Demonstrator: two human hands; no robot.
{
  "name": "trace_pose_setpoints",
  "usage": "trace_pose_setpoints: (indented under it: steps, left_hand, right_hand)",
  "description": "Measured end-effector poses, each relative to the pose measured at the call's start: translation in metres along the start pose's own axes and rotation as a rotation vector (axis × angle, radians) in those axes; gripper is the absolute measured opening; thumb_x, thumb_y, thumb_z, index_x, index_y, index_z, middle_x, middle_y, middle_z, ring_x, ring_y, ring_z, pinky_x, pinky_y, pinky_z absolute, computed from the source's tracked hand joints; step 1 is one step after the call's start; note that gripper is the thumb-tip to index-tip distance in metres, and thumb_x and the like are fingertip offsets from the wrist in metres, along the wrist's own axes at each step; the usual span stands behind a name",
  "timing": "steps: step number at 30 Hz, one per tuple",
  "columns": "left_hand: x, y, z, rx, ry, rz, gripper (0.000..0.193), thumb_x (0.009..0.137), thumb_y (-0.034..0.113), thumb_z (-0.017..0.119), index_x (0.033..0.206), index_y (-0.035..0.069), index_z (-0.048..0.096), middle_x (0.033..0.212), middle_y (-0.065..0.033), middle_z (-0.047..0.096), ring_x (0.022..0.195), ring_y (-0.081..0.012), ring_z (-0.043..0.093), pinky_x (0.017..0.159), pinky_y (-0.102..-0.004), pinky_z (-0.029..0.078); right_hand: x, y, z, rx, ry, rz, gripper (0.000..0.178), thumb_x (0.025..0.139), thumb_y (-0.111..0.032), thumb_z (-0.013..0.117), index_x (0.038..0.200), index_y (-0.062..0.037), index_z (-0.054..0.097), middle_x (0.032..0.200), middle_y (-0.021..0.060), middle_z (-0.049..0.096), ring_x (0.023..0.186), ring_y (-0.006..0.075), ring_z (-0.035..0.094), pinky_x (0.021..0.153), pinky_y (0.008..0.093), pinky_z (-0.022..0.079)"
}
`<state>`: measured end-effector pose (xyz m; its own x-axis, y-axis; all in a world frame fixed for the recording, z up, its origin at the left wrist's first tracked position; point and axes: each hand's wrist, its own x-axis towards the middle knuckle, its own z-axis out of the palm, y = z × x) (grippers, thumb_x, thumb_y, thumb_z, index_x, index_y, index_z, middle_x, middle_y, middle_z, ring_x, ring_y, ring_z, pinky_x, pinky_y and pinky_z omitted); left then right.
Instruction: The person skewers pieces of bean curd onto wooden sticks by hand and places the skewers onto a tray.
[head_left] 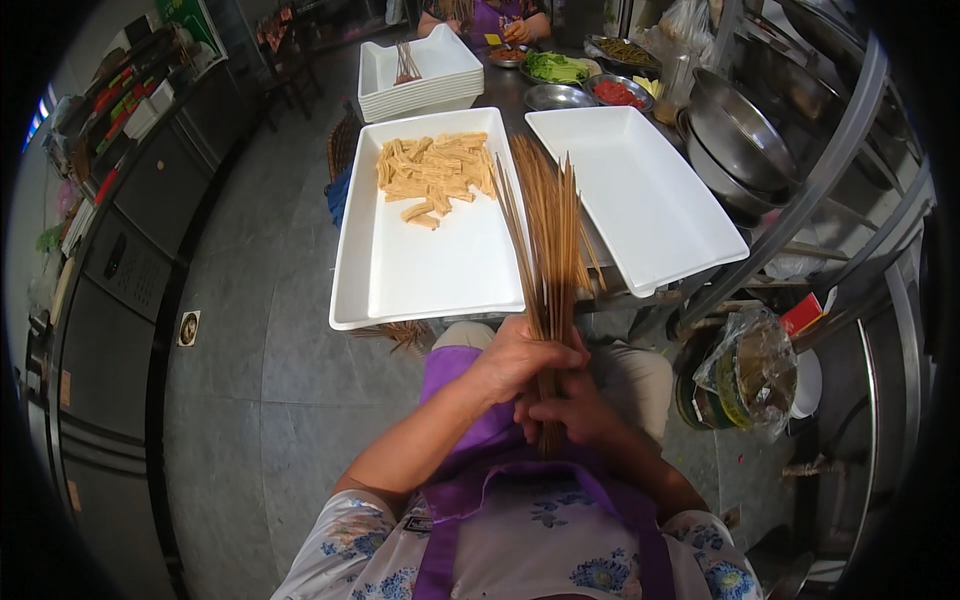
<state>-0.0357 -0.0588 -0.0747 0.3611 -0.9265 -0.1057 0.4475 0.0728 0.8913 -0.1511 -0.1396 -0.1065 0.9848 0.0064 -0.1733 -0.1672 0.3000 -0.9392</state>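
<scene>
A bundle of thin brown bamboo skewers (548, 290) stands upright over my lap, its upper ends fanning out past the table's near edge. My left hand (525, 355) is wrapped round the bundle. Just below it, my right hand (572, 402) closes round the lower ends, its fingers partly hidden. More skewers (592, 250) seem to lie on the table behind the bundle, between two white trays. The left tray (430, 285) holds a heap of tan strips like bean curd sticks (435, 165) at its far end. Nothing lies in the right tray (650, 200).
Stacked white trays (420, 85), with some skewers on top, stand far left on the table. Bowls of greens (558, 68) and red pieces (618, 94) sit at the back, near another person's hand (518, 32). Metal basins (740, 130) and a rack post (800, 220) flank the right.
</scene>
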Motion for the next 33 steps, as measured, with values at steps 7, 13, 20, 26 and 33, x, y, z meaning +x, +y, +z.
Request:
trace_pose_setpoints:
  steps: [7, 13, 20, 26, 33]
  left_hand:
    - [-0.008, -0.006, -0.01, 0.141, -0.02, 0.041, 0.024, 0.068, 0.005, 0.065, 0.091, -0.002, 0.06, 0.078, -0.007, 0.062, 0.068, -0.0117, 0.057, 0.061, -0.0237, 0.046]
    - [-0.021, 0.022, -0.037, 0.849, 0.465, 0.547, 0.038, 0.069, 0.01, 0.066, 0.103, -0.002, 0.054, 0.079, -0.0124, 0.059, 0.066, -0.0184, 0.058, 0.061, -0.0286, 0.047]
    - [-0.028, 0.027, -0.067, 1.637, 0.37, 0.388, 0.036, 0.063, 0.012, 0.069, 0.096, 0.002, 0.058, 0.084, -0.0141, 0.057, 0.078, -0.0295, 0.055, 0.07, -0.0385, 0.046]
    - [-0.022, 0.001, -0.08, 1.741, 0.45, 0.558, 0.03, 0.059, 0.0, 0.061, 0.089, 0.005, 0.059, 0.08, -0.0106, 0.057, 0.078, -0.0273, 0.053, 0.068, -0.0373, 0.044]
    - [-0.021, 0.015, -0.073, 1.701, 0.464, 0.498, 0.03, 0.061, 0.004, 0.06, 0.09, 0.006, 0.058, 0.077, -0.0112, 0.056, 0.073, -0.0289, 0.053, 0.064, -0.0389, 0.044]
  right_hand:
    - [-0.025, 0.019, -0.002, 0.229, 0.099, 0.268, 0.036, 0.071, -0.002, 0.052, 0.105, 0.0009, 0.042, 0.074, 0.0134, 0.053, 0.064, 0.0216, 0.055, 0.063, 0.0365, 0.048]
    - [-0.039, 0.036, -0.008, 0.312, 0.098, 0.179, 0.039, 0.071, 0.0, 0.051, 0.109, 0.0006, 0.041, 0.074, 0.0139, 0.054, 0.062, 0.0214, 0.054, 0.061, 0.0355, 0.047]
    - [-0.047, 0.028, -0.016, -0.231, 0.408, 0.073, 0.016, 0.067, -0.006, 0.055, 0.082, -0.0076, 0.057, 0.08, 0.0162, 0.058, 0.084, 0.031, 0.057, 0.075, 0.0376, 0.045]
    - [-0.047, 0.015, -0.013, 0.208, 0.587, 0.143, 0.034, 0.072, 0.0, 0.051, 0.104, 0.0019, 0.043, 0.059, 0.0083, 0.048, 0.046, 0.0134, 0.044, 0.044, 0.0244, 0.038]
    - [-0.05, 0.017, -0.014, 0.06, 0.571, -0.045, 0.025, 0.068, 0.0, 0.049, 0.093, 0.0026, 0.046, 0.058, 0.0102, 0.048, 0.044, 0.0156, 0.044, 0.044, 0.0282, 0.039]
